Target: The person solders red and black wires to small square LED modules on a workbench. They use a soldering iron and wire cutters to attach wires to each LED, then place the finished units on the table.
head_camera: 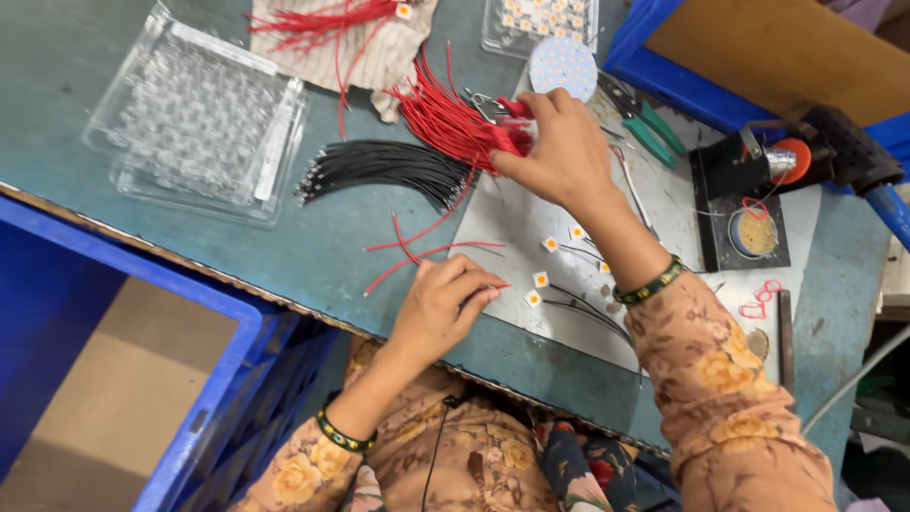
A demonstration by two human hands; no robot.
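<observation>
Left hand: your left hand (444,301) sits at the near edge of the bench (332,237), fingers pressed together, pinching the end of one loose red wire (431,252)
Right hand: your right hand (561,142) is further in, toward the far edge, closed on red-handled pliers (500,118) whose nose is in the red wire bundle (445,118)
Where the work lies: on the grey mat (531,223) between your hands, with small white LED chips (540,280) beside your left fingertips
Counts: I make out about six LED chips on the mat, three or so loose red wires, one red bundle, one black wire bundle (379,169), one more red bunch on the cloth (379,52), one round LED board (563,64), one green-handled cutter (649,125), two clear trays
Risk, wire: a tug on the pinched wire could, I judge, sweep chips off the near edge
Risk, pliers: the nose may snag neighbouring strands and drag the bundle
Risk, heat: the soldering stand (754,190) sits near your right sleeve; a wide reach could brush it
</observation>
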